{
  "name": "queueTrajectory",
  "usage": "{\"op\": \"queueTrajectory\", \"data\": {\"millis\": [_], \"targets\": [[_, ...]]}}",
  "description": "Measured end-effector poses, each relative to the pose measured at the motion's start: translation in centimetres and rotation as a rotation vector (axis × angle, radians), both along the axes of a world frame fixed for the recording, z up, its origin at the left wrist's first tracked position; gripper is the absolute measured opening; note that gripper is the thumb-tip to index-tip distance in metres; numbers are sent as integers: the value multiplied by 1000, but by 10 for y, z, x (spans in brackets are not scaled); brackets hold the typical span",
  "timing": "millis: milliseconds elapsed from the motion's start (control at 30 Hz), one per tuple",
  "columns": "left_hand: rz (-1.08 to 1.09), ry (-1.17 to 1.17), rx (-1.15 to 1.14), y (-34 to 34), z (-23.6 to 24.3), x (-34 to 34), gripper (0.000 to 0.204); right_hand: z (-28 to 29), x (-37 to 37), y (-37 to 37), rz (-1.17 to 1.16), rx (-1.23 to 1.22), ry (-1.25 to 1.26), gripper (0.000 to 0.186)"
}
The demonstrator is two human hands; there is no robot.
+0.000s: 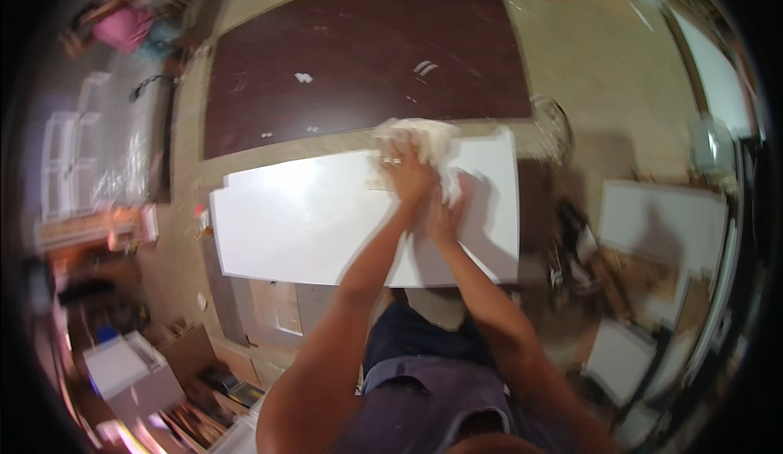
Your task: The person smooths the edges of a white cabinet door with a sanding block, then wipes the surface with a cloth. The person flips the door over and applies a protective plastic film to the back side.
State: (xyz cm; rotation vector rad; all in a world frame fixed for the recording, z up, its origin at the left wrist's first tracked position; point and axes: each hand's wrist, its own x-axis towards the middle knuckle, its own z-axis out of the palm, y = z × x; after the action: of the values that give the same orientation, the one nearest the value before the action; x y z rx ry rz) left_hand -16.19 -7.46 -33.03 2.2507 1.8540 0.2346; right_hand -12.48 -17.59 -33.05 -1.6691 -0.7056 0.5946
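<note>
The left hand [412, 175] lies over a bunched, cream-coloured cloth [440, 137], its fingers spread forward across the top; whether they also curl in to grip it, I cannot tell through the blur. The right hand [450, 208] is just beside it, nearer the body, its fingers parted and the palm seemingly empty; whether it rests on the surface below or floats over it is unclear. Both hands are above the right part of a long, glossy white panel [302, 217], and the cloth sits at that panel's far edge, partly overhanging it. Shadows of the hands and arms fall on the white surface to the right. The bare forearms reach in from the lower edge, on either side of a torso in a greyish-purple top [440, 389] and dark shorts [424, 336]. Beyond the panel, a large dark reddish-brown sheet [367, 46] with a few small pale marks spreads across the view. A small white and red item [201, 219] is near the panel's left end. Farther out on the right, a pale board [665, 217] carries a shadow; at lower left is a white box-like piece [134, 376]. At upper left, another person in a pink top [122, 28] is near a plastic-wrapped stack [134, 144].
</note>
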Motion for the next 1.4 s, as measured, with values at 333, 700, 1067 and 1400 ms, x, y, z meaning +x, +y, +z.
{"op": "queueTrajectory", "data": {"millis": [333, 700, 1067, 1400], "targets": [[-801, 10, -117, -175, 23, 129, 66, -15, 271, -287, 145, -567, -196, 35], [-627, -371, -257, -254, 122, 65, 67, -102, 345, -453, 561, -1061, -355, 31], [-930, -16, -139, -223, 38, -80, 62, -46, 187, -171, 175, -442, 203, 49], [-298, 308, -218, -159, 22, -521, 62, -11, 103, -139, 130, -801, -475, 72]]}}
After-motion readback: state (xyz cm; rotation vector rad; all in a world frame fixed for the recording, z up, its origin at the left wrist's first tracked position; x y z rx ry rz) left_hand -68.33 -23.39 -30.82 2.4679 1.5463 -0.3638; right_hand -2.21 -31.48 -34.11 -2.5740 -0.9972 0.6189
